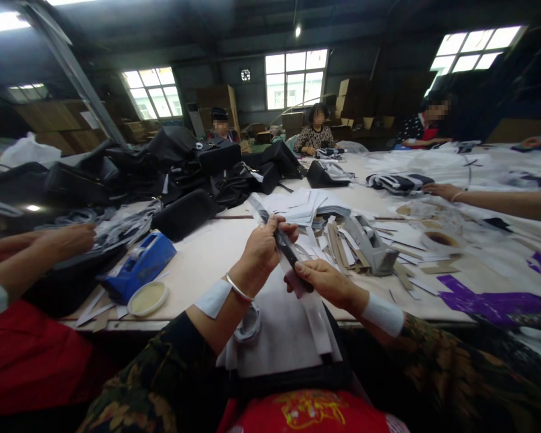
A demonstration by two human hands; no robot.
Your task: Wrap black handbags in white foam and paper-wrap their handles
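Observation:
My left hand (264, 249) is closed around the upper part of a long dark strap (287, 251) wrapped in pale paper, held above the table's near edge. My right hand (327, 281) pinches the strap's lower end, fingers pressed together. The strap runs diagonally from upper left to lower right between the two hands. A silver bangle (238, 288) sits on my left wrist. White paper sheets (284, 334) lie in my lap just below the hands.
A blue tape dispenser (139, 264) and a round tape roll (148, 297) lie at left, a grey dispenser (372, 243) at right. Black bags (184, 171) pile up behind. A neighbour's hand (65, 240) is at left, another person's arm (491, 201) at right. Three people sit across the table (216, 246).

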